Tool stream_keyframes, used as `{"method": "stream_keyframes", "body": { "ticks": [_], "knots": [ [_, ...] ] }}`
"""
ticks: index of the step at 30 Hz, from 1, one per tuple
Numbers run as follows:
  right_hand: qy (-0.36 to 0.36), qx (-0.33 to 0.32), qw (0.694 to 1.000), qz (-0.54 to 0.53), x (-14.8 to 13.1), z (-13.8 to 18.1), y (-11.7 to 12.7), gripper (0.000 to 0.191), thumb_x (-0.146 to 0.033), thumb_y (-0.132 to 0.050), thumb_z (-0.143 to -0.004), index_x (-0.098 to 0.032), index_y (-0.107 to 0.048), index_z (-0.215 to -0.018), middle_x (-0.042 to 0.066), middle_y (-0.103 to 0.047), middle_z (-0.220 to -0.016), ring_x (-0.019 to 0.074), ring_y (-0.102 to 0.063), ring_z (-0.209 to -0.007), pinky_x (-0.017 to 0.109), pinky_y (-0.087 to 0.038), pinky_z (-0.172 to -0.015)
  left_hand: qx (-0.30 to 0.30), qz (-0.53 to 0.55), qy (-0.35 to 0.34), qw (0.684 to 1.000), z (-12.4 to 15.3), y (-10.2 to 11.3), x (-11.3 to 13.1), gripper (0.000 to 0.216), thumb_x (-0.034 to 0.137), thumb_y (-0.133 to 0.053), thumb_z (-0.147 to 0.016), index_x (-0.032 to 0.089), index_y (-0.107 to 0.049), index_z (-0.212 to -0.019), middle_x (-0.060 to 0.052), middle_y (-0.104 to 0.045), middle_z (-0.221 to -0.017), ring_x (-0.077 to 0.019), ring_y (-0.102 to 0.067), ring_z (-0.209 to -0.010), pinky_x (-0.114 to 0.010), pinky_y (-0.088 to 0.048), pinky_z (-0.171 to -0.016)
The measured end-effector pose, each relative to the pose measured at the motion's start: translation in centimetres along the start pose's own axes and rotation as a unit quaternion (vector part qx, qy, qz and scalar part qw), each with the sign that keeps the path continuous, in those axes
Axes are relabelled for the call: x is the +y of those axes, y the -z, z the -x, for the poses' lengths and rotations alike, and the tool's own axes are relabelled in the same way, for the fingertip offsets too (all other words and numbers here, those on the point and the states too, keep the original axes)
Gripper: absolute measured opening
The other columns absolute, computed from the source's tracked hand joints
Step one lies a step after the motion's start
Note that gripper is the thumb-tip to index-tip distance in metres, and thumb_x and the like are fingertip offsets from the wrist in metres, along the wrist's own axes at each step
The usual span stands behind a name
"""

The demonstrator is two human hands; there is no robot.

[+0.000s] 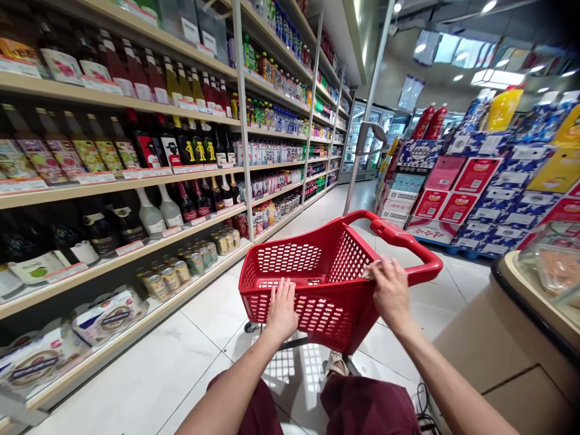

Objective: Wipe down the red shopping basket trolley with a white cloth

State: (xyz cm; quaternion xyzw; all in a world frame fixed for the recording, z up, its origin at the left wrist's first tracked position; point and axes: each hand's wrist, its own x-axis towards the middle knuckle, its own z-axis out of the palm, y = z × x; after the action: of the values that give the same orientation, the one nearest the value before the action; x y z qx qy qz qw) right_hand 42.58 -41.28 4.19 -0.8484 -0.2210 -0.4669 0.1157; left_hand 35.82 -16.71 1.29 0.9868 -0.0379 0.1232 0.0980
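Note:
A red plastic shopping cart (pixel 317 302) with perforated walls stands close in front of me, turned sideways. Nothing lies on the part of its basket floor that I can see. My left hand (pixel 281 313) is on the near side wall, its fingers hooked over the top rim and the fingertips partly hidden. My right hand (pixel 390 293) is closed over the rim at the rear corner, just below the red push handle (pixel 408 244). A small pale bit shows by its fingertips, too unclear to name.
Shelves (pixel 212 223) of bottles and cans line the left side. Stacked drink cartons (pixel 466 187) stand at the right, beyond a rounded counter (pixel 507 314). A metal pole (pixel 368 109) rises behind the cart. My shoe (pixel 335 364) is beside its base, and cables (pixel 423 402) lie at lower right.

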Motion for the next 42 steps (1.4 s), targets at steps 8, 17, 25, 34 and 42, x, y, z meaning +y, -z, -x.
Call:
{"method": "stream_keyframes", "body": {
  "ticks": [8, 17, 25, 34, 42],
  "knots": [
    [0.031, -0.055, 0.997, -0.036, -3.6, 0.5, -1.2, 0.044, -0.004, -0.031, -0.08, -0.019, -0.055, -0.114, 0.006, -0.044, -0.132, 0.0231, -0.019, -0.131, 0.048, -0.03, -0.101, 0.016, -0.003, 0.002, 1.0, 0.6, 0.5, -0.8, 0.074, 0.007, -0.038, -0.063, 0.006, -0.021, -0.135, -0.011, -0.014, -0.145, -0.0208, -0.005, -0.134, -0.044, -0.009, -0.109],
    [0.056, -0.113, 0.984, -0.125, -9.8, 0.9, -4.2, 0.056, -0.003, -0.031, -0.077, -0.018, -0.035, -0.131, 0.009, -0.039, -0.135, 0.0214, -0.024, -0.13, 0.045, -0.032, -0.1, 0.05, 0.083, 0.017, 0.995, 0.5, 1.0, -0.4, 0.067, 0.006, -0.035, -0.067, 0.008, -0.025, -0.133, -0.01, -0.021, -0.144, -0.0191, -0.011, -0.133, -0.045, -0.01, -0.109],
    [0.034, -0.139, 0.986, -0.088, -6.6, 1.1, -1.0, 0.08, -0.012, -0.039, -0.067, -0.011, -0.004, -0.139, 0.017, -0.033, -0.137, 0.0257, -0.029, -0.127, 0.053, -0.02, -0.102, 0.053, 0.282, -0.068, 0.956, -3.3, 1.2, 5.6, 0.048, 0.03, -0.039, -0.082, 0.017, -0.035, -0.128, -0.009, -0.039, -0.134, -0.021, -0.031, -0.125, -0.046, -0.021, -0.106],
    [-0.028, -0.118, 0.983, -0.14, -6.1, 1.1, -1.1, 0.052, -0.024, -0.039, -0.079, -0.018, -0.032, -0.13, 0.013, -0.053, -0.121, 0.0244, -0.048, -0.112, 0.055, -0.02, -0.099, 0.11, 0.395, -0.027, 0.911, -4.2, 0.8, 4.7, 0.048, 0.009, -0.05, -0.069, 0.017, -0.047, -0.117, -0.009, -0.046, -0.126, -0.0196, -0.039, -0.118, -0.037, -0.029, -0.104],
    [-0.293, -0.169, 0.83, -0.444, -9.0, -2.3, 1.6, 0.029, -0.042, -0.044, -0.079, -0.018, -0.06, -0.082, 0.005, -0.065, -0.085, 0.0179, -0.059, -0.08, 0.03, -0.045, -0.075, -0.089, 0.713, 0.127, 0.684, 0.1, 4.6, 0.1, 0.037, 0.041, -0.059, -0.071, 0.011, -0.059, -0.092, -0.005, -0.065, -0.083, -0.0163, -0.059, -0.075, -0.03, -0.044, -0.074]
  ]
}}
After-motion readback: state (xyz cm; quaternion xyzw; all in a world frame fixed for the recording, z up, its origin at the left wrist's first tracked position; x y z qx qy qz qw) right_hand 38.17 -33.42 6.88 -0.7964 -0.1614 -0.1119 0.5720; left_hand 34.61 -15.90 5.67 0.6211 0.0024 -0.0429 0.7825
